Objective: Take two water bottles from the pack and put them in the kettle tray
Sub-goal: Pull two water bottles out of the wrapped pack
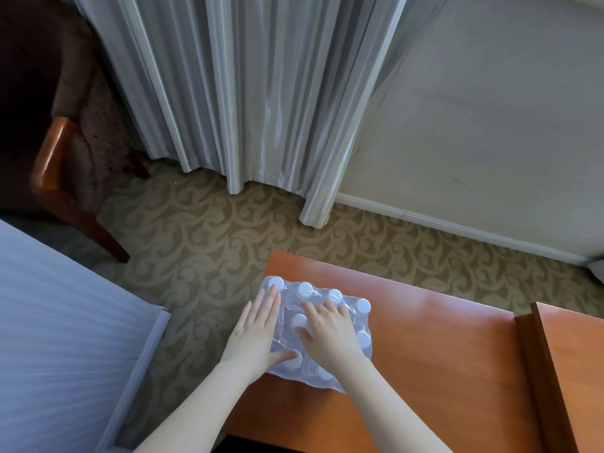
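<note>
A shrink-wrapped pack of water bottles (351, 300) with white caps stands on the left end of a wooden table (441, 348). My left hand (258, 335) lies flat against the pack's left side, fingers straight, thumb across the near corner. My right hand (327, 331) rests on top of the pack, its fingers spread and curled into the plastic film between the caps. Every bottle I can see sits inside the wrap. No kettle tray is in view.
A raised wooden ledge (539, 361) crosses the table at the right. A white bed (65, 338) lies to the left, a brown armchair (75, 165) at the far left. Grey curtains (255, 93) hang ahead, over patterned carpet (196, 230).
</note>
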`<state>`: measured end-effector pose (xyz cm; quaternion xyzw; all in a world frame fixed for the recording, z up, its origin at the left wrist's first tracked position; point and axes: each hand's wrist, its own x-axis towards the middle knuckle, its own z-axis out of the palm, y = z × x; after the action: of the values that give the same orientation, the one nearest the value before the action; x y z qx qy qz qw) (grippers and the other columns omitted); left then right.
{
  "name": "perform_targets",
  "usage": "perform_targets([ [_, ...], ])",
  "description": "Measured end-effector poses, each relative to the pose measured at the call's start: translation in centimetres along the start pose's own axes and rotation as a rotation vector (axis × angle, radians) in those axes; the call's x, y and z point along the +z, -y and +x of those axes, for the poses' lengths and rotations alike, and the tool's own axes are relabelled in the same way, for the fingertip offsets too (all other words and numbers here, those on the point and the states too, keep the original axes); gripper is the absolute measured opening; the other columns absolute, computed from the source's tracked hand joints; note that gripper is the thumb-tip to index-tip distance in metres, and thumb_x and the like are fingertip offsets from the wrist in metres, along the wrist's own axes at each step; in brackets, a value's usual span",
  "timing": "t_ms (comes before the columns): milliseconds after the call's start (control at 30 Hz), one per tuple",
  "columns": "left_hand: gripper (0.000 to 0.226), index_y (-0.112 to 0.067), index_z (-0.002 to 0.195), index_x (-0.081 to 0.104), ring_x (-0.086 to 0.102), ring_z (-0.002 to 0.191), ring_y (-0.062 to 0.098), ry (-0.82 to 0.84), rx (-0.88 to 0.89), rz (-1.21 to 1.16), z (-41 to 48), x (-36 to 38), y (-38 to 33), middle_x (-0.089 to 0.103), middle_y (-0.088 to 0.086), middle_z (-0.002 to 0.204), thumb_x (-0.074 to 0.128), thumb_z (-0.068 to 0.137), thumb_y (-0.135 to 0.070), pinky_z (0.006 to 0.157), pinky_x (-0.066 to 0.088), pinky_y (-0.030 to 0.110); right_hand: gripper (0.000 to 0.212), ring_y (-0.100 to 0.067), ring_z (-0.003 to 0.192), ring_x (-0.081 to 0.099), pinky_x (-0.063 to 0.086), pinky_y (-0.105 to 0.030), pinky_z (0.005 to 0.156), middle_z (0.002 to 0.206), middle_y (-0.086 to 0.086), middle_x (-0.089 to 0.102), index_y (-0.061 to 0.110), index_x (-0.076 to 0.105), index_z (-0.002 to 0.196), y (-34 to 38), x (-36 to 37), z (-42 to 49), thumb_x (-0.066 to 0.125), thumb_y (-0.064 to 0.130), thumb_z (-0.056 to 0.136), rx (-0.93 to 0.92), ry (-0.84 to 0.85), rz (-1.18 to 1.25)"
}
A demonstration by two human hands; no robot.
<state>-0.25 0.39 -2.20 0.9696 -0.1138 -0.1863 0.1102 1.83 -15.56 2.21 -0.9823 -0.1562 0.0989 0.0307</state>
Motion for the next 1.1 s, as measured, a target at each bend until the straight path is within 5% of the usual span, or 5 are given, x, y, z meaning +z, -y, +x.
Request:
perform_targets([
  [167, 0.106, -0.017, 0.134, -0.038, -0.034, 0.138, 0.020, -0.021, 0.015, 0.020, 0.0, 0.3, 0.1, -0.041, 0.000, 0.148, 0.026, 0.076, -0.080, 0.113, -0.016, 0.034, 0.039, -0.031, 0.102, 0.054, 0.034, -0.044, 0.094, 0.103, -0.011, 0.069, 0.009, 0.045, 0.118, 0.9, 2.6, 2.2, 0.053, 0.035, 0.090, 0.010, 0.202, -0.019],
  [467, 0.108, -0.016, 0.133, -0.040, -0.035, 0.137, 0.019, -0.006, 0.016, 0.013, 0.2, 0.8, 0.3, -0.042, 0.001, 0.148, 0.024, 0.075, -0.081, 0.113, -0.017, 0.034, 0.018, -0.027, 0.084, 0.048, 0.027, -0.034, 0.073, 0.074, -0.004, 0.059, 0.013, 0.051, 0.092, 0.6, 1.4, 1.5, 0.059, 0.024, 0.080, 0.092, 0.009, 0.269],
  [833, 0.117, -0.011, 0.146, -0.021, -0.028, 0.142, 0.021, 0.067, -0.010, 0.007, -0.4, -2.3, -0.8, -0.029, 0.004, 0.155, 0.025, 0.069, -0.086, 0.117, -0.012, 0.041, 0.026, -0.009, 0.057, 0.041, 0.032, -0.022, 0.057, 0.057, 0.003, 0.048, 0.019, 0.051, 0.062, -0.6, -13.0, -3.2, 0.076, 0.018, 0.070, 0.209, -0.342, 0.648],
  [1000, 0.116, -0.037, 0.147, -0.011, -0.014, 0.142, -0.002, 0.047, 0.128, -0.527, -0.3, -8.0, -3.2, -0.011, -0.030, 0.148, 0.059, 0.063, -0.075, 0.118, 0.003, 0.033, 0.017, -0.010, 0.057, 0.042, 0.033, -0.018, 0.057, 0.058, 0.004, 0.049, 0.015, 0.056, 0.066, -0.4, -15.9, -3.7, 0.072, 0.019, 0.070, 0.220, -0.341, 0.672],
  [1100, 0.104, -0.057, 0.139, 0.011, 0.019, 0.135, -0.013, 0.003, 0.208, -0.821, -0.5, -11.8, -5.6, 0.024, -0.043, 0.141, 0.074, 0.056, -0.062, 0.109, 0.027, 0.021, 0.019, -0.016, 0.061, 0.043, 0.032, -0.024, 0.062, 0.059, 0.002, 0.046, 0.014, 0.053, 0.066, 0.2, -16.2, -3.6, 0.071, 0.018, 0.071, 0.186, -0.307, 0.637],
])
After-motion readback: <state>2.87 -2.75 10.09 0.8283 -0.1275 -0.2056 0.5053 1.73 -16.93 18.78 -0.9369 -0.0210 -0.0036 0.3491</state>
